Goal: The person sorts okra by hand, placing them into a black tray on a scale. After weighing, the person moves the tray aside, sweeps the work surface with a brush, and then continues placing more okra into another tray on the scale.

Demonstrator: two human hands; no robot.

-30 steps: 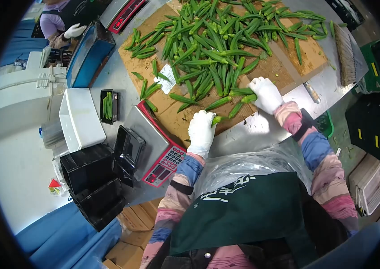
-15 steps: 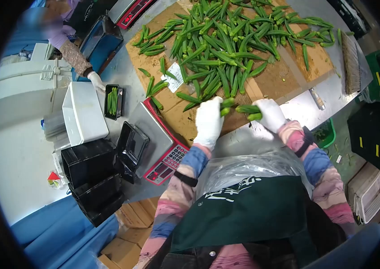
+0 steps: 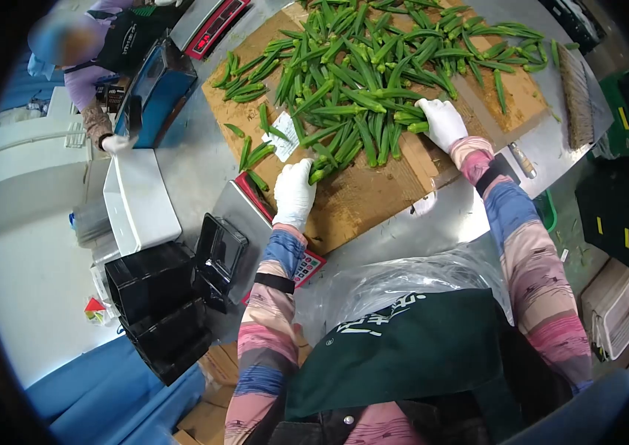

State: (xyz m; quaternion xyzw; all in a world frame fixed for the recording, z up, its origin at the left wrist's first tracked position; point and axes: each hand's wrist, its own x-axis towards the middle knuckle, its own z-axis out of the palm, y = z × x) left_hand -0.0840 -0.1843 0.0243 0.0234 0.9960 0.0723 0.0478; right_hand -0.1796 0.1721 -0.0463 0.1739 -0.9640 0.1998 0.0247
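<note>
A large pile of green okra (image 3: 362, 78) lies on a flattened cardboard sheet (image 3: 344, 215). My left hand (image 3: 296, 194), in a white glove, is closed at the near left edge of the pile, with an okra end (image 3: 319, 176) showing at its fingertips. My right hand (image 3: 444, 124), also gloved in white, is farther right with its fingers closed around okra pods (image 3: 417, 127) that stick out to its left. Below my left wrist is a red and grey weighing scale (image 3: 305, 268), with a black plastic tray (image 3: 221, 241) on it.
Stacked black trays (image 3: 152, 278) and a white bin (image 3: 143, 200) stand at left. A co-worker's gloved hand (image 3: 116, 143) is above the bin. A brush (image 3: 575, 100) and a knife-like handled tool (image 3: 523, 160) lie along the right side. A paper label (image 3: 283, 136) rests on the cardboard.
My hands have moved apart: the left went left, and the right went forward to the pile with okra. The co-worker's hand moved back, and the filled small tray beside it is gone from view.
</note>
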